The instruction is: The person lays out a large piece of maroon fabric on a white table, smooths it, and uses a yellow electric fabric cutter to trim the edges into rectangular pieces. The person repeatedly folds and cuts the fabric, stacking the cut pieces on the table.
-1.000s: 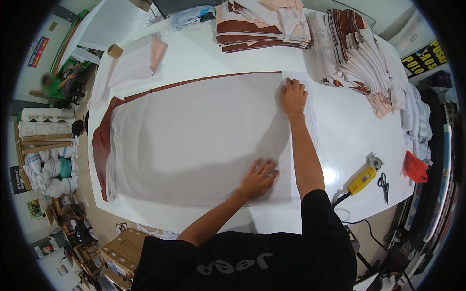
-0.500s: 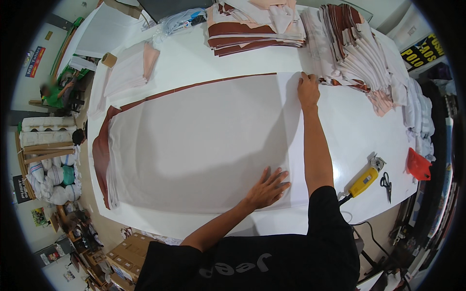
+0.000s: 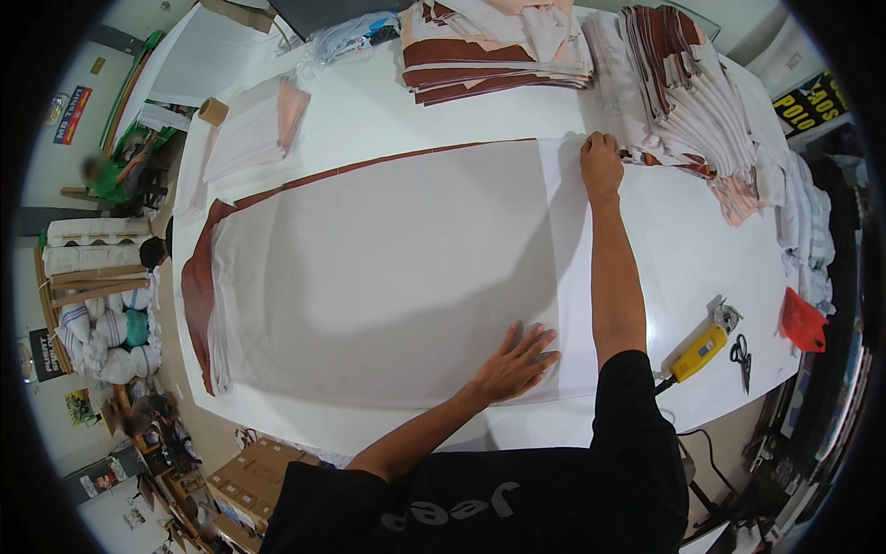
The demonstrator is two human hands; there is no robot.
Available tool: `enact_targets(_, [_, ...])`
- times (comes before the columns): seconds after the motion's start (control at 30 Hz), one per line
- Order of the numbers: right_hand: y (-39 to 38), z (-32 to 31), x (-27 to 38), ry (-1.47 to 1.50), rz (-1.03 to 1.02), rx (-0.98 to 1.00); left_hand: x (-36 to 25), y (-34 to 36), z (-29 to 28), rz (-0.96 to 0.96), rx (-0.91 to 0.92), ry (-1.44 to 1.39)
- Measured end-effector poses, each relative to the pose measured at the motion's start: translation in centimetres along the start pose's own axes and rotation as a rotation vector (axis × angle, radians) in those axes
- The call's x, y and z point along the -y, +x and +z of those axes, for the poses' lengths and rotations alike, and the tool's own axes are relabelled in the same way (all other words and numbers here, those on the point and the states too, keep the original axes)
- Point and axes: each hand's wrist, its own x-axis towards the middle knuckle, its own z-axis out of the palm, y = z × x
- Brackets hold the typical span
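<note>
Fabric (image 3: pixel 397 268) lies near a lettered black shirt (image 3: pixel 563 503).

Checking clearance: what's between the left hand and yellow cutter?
From left hand to cutter: a white strip, the right arm, white tabletop, in the head view.

From where I stand: glossy white table (image 3: pixel 706 231), tan floor (image 3: pixel 214 427), pale left wall (image 3: pixel 51 171) with posters (image 3: pixel 79 406), cardboard boxes (image 3: pixel 258 469), black-and-yellow sign (image 3: pixel 812 103) at right.
</note>
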Motion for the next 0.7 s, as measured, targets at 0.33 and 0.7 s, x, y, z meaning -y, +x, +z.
enact_targets(0.33, [0.2,1.0,0.0,-0.032,-0.044,-0.042,-0.4,0.0,0.3,0.019,0.006,-0.019])
enact_targets(0.7, [-2.3,-2.9,-0.4,0.074,0.012,0.076,-2.1,0.1,1.0,0.067,0.136,0.034])
